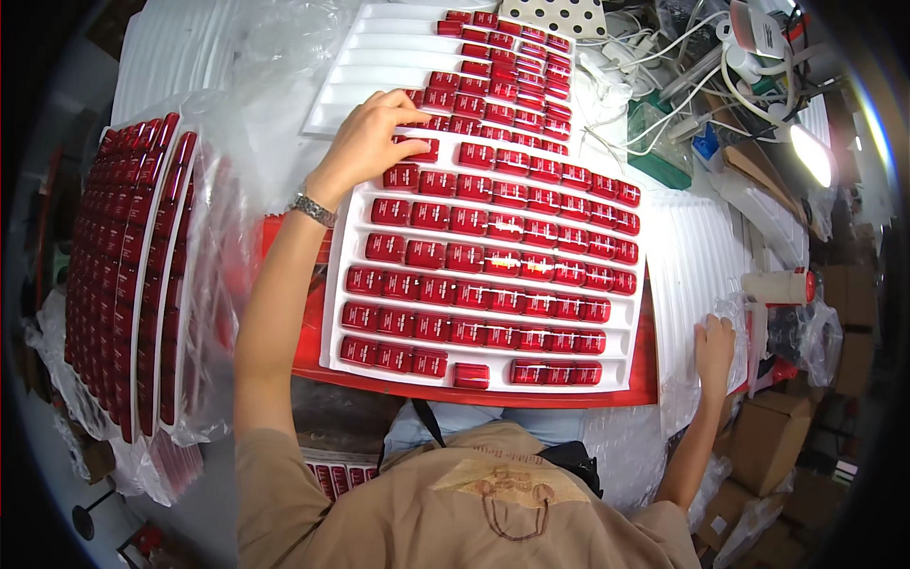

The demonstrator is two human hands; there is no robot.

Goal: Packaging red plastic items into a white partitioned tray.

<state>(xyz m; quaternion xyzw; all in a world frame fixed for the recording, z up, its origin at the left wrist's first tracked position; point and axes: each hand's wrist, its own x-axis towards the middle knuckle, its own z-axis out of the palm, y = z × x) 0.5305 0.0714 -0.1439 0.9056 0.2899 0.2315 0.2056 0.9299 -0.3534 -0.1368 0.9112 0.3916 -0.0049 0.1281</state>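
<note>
A white ridged tray lies before me, filled with rows of small glossy red bottles on their sides. My left hand, a metal watch on its wrist, reaches over the tray's left side. Its thumb and fingers curve around a red bottle at a row's left end; the hand partly hides it. A second red bottle lies under the thumb, set apart from its row. My right hand is curled closed at the right, against white ridged trays; anything inside it is hidden.
Another white tray at the back is partly filled with red bottles. Plastic-wrapped upright trays of red bottles stand at left. Cables and a lit lamp crowd the back right. Cardboard boxes sit lower right. The table edge is red.
</note>
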